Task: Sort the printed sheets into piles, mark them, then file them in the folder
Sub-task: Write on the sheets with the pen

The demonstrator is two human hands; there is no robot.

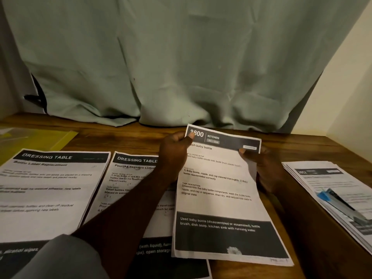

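Over surface (298, 143) middle | left hand (175, 152), right hand (263, 166): fingers (190, 136) pinching KITCHEN sheet (219, 200) top corners | DRESSING TABLE piles (50, 188) at left edge, stack (332, 184) at right edge, sorting underway | marking, filing not done

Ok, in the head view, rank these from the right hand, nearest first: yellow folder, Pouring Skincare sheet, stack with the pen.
1. Stack with the pen, just right of the right hand.
2. Pouring Skincare sheet, to the left, past the held Kitchen sheet.
3. Yellow folder, far left at the back.
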